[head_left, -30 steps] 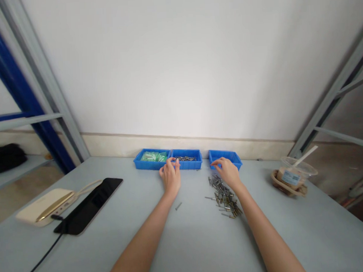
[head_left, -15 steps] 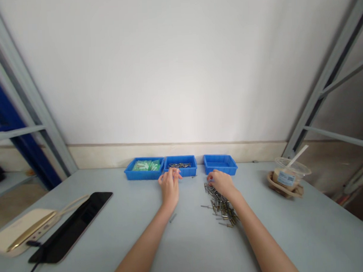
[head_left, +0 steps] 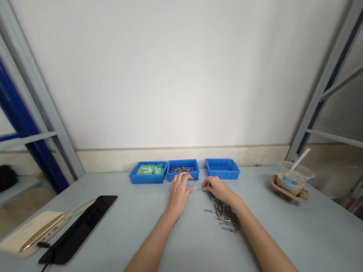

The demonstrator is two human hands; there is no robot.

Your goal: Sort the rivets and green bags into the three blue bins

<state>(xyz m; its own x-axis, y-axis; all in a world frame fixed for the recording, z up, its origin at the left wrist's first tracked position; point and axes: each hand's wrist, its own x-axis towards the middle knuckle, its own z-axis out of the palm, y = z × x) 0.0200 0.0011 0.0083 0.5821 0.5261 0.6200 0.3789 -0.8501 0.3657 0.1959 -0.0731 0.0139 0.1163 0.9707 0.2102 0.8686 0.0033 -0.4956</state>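
My left hand (head_left: 179, 191) lies low over the grey table (head_left: 189, 248), fingers spread, just in front of the middle blue bin (head_left: 183, 175) that holds metal screws. My right hand (head_left: 217, 187) is beside it, at the far end of a loose pile of screws (head_left: 226, 215). Its fingers are pinched together on a thin screw (head_left: 198, 189) that points at my left thumb. To the left stands a blue bin (head_left: 147, 178) with green and white plastic pieces. The right blue bin (head_left: 223, 174) looks empty.
A black tablet (head_left: 79, 228) and a beige device (head_left: 31, 235) with a cable lie at the near left. A clear cup with a spoon (head_left: 293, 178) stands on a holder at the right. Grey rack posts rise on both sides, and a white wall is behind the bins.
Both hands drew back from the bins towards me and came closer together. My right hand left the right bin's edge and now pinches a screw at the pile's far end.
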